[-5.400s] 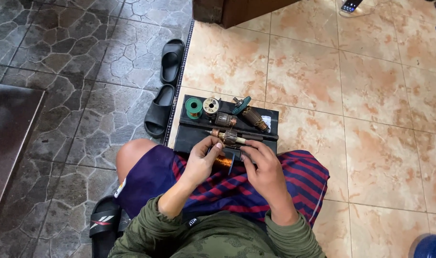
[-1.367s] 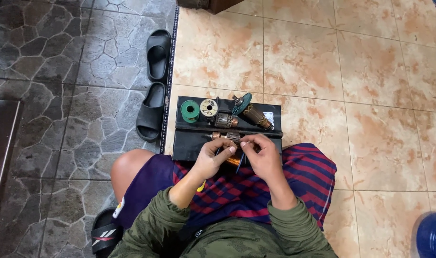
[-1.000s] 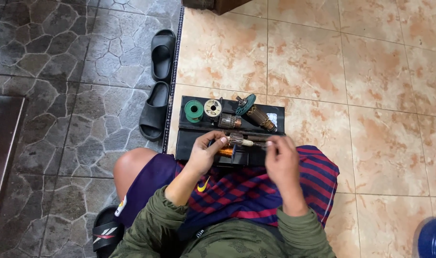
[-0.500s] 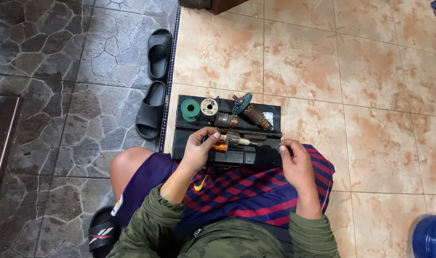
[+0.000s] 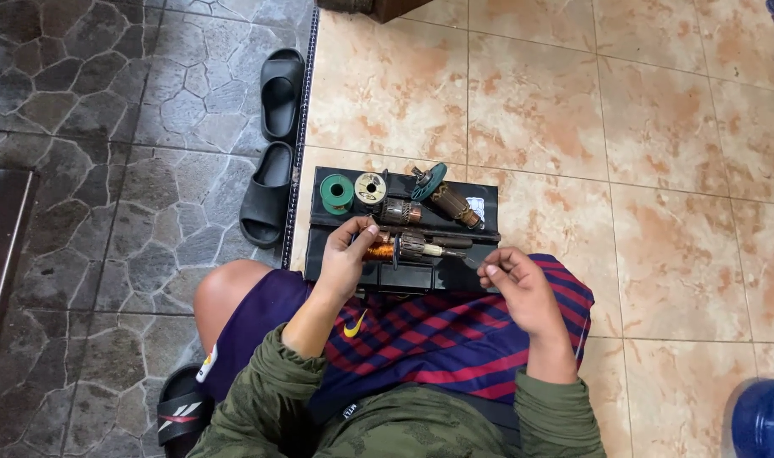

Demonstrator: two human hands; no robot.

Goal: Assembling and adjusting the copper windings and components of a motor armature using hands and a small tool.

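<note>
My left hand (image 5: 346, 254) grips a motor armature (image 5: 402, 248) with copper windings and a steel shaft, held level above a flat black case (image 5: 480, 192) on the floor. Out to the right, over my striped shorts, my right hand (image 5: 516, 284) has its fingertips pinched together; whatever small thing lies between them is too small to make out. On the case rest a green spool (image 5: 336, 193), a pale spool (image 5: 370, 187), a second armature (image 5: 451, 203) with a teal fan (image 5: 429, 180), and a third, darker armature (image 5: 401, 212).
A pair of black slides (image 5: 272, 144) lies left of the case on grey stone paving. Beige tiles spread to the right. A blue container (image 5: 760, 420) sits at the bottom right. Another black sandal (image 5: 182, 413) is under my left leg.
My right hand has let go of the armature's shaft end and drawn away to the right over my lap. My left hand still holds the armature over the case.
</note>
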